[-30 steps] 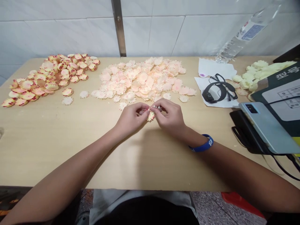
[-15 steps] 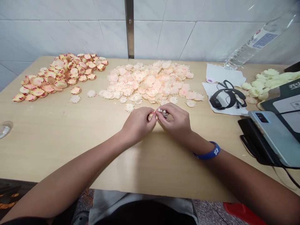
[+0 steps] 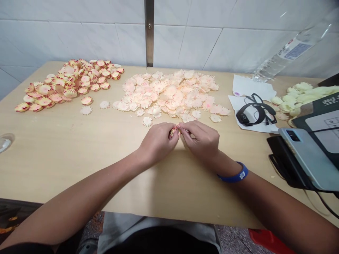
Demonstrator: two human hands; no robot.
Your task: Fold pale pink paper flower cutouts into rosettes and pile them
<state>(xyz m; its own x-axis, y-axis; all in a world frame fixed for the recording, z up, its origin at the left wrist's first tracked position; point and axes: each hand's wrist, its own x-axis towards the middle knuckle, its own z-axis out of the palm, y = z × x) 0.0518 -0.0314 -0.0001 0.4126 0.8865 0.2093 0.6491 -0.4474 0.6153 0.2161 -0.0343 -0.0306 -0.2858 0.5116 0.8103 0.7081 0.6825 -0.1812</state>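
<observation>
My left hand (image 3: 159, 141) is closed around a small yellow, red-edged flower-shaped piece (image 3: 173, 132), mostly covered by the fingers. My right hand (image 3: 202, 141) meets it fingertip to fingertip, pinching a thin flower-shaped disc (image 3: 184, 129) seen nearly edge-on. Just beyond both hands spreads a heap of pale pink, scallop-edged discs (image 3: 169, 92). One loose cream disc (image 3: 147, 122) lies close to my left hand. At the back left is a pile of thicker yellow pieces with red edges (image 3: 63, 83).
To the right lie a black wristband (image 3: 258, 112) and glasses on white paper (image 3: 238, 84), a phone (image 3: 309, 158) on a black case, and a dark green box (image 3: 317, 109). Pale green pieces (image 3: 299, 93) sit behind it. A water bottle (image 3: 280, 58) stands near the tiled wall.
The disc in my right hand has turned from showing its petals to nearly edge-on against the left-hand piece. Both hands stay together, and the view has shifted slightly.
</observation>
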